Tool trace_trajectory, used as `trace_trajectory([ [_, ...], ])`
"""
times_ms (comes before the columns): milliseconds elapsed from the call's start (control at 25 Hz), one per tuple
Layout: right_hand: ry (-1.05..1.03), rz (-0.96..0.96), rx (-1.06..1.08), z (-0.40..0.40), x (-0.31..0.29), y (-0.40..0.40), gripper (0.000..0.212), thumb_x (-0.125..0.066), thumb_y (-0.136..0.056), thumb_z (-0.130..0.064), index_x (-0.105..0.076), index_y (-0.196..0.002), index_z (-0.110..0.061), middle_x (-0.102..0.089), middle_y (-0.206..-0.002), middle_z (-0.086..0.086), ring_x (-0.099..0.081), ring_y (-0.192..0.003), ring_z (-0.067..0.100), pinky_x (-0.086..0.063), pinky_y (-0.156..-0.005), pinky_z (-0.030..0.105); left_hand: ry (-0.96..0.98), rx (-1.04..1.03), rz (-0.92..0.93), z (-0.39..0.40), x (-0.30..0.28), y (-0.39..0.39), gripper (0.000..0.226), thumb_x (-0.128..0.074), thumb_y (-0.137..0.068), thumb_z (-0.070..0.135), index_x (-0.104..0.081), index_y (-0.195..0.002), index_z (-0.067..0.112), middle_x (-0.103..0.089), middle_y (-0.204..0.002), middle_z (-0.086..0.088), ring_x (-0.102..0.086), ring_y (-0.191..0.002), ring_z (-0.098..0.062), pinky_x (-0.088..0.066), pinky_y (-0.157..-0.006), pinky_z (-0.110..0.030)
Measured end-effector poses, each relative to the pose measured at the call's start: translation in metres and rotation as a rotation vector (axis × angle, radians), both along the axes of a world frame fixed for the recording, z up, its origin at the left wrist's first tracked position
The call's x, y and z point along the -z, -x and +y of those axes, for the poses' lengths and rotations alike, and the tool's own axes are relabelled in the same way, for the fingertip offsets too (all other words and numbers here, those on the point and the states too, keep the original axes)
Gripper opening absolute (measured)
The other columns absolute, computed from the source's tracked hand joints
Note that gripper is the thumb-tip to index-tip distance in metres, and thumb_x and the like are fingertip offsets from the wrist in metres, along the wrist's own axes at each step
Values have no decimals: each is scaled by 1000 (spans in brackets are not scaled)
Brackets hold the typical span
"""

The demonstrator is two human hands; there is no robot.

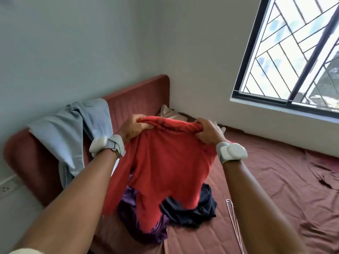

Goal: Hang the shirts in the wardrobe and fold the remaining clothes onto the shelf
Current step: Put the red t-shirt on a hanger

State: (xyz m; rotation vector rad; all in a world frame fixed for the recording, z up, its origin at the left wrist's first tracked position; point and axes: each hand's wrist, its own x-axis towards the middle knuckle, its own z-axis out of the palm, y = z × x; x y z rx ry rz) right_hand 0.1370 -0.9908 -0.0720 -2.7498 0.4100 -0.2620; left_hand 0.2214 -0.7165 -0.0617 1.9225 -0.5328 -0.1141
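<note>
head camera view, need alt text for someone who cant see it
Two hands, the left hand and the right hand, grip the top edge of a red shirt and hold it up over a bed. Purple clothes and dark clothes lie piled beneath it, a wire hanger beside them, and light blue trousers drape over the headboard.

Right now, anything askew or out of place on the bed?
Yes. Pale blue trousers hang crooked over the maroon headboard. A purple garment and a dark navy one lie crumpled below the red shirt. The brown bedsheet is rumpled near the wall.
</note>
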Motion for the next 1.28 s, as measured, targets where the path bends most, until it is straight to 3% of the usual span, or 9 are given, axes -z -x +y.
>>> trace_trajectory([
  [80, -18, 140, -194, 18, -2, -6, 75, -78, -68, -30, -43, -135, -32, -54, -131, 0, -41, -125, 32, -27, -104, 62, 69, 208, -43, -15, -19, 9, 20, -74, -72, 2, -64, -84, 13, -61, -81, -2, -56, -78, -8, -45, -79, -23],
  [160, -321, 56, -459, 36, -1, -15, 84, -87, -64, -20, -44, -137, -20, -57, -123, 3, -50, -115, 26, -40, -101, 45, -88, 393, -105, -33, -35, 17, 29, -76, -68, 2, -62, -86, 20, -61, -82, 2, -55, -76, -4, -44, -75, -16],
  [280, -635, -39, -488, 44, 1, -25, 70, -87, -58, 2, -54, -119, -5, -65, -95, 10, -59, -85, 21, -50, -85, 37, -522, 480, -207, -34, -47, 11, 35, -82, -66, 4, -57, -77, 25, -58, -75, 8, -52, -67, 1, -42, -64, -15],
  [400, -749, 39, -503, 37, 6, -29, 40, -86, -62, -5, -67, -97, 1, -60, -85, 12, -52, -80, 22, -44, -80, 39, -755, 319, -242, -16, -45, -2, 30, -83, -67, 12, -55, -69, 22, -55, -68, 7, -52, -66, -9, -38, -55, -22],
  [680, -1157, 287, -577, 40, 14, -33, 16, -80, -75, -25, -68, -76, -14, -66, -76, 2, -61, -66, 12, -53, -65, 25, -278, 296, -34, -4, -37, 0, 27, -77, -70, 0, -59, -78, 18, -57, -70, 6, -52, -64, -1, -41, -61, -15],
  [800, -941, 444, -552, 29, 23, -27, 22, -74, -78, 1, -62, -79, -17, -63, -66, -4, -58, -57, 8, -49, -56, 21, -264, 362, 77, 7, -35, -7, 35, -84, -61, 12, -62, -87, 20, -63, -76, 7, -57, -70, -3, -47, -67, -17],
  [960, -1055, 75, -384, 15, 9, -31, 26, -63, -80, 15, -64, -91, -9, -65, -62, -4, -58, -50, 4, -43, -45, 16, -643, 240, 137, 14, -27, -17, 45, -80, -62, 54, -74, -92, 21, -74, -93, -1, -67, -88, -13, -52, -84, -29],
  [1120, -854, -136, -307, 12, 2, -42, 25, -56, -86, 9, -70, -85, -12, -62, -66, -3, -55, -54, 5, -45, -53, 21, -953, -221, -279, -5, -8, -19, 21, -71, -79, 38, -63, -71, 21, -64, -81, 0, -58, -86, -19, -45, -82, -36],
  [1280, -435, -330, -169, 6, -6, -44, 19, -55, -93, -13, -64, -77, -9, -52, -62, -8, -45, -62, 7, -38, -66, 27, -425, -282, -292, -14, -6, -19, 15, -62, -89, 28, -66, -84, 14, -66, -84, -7, -60, -84, -23, -43, -74, -31],
])
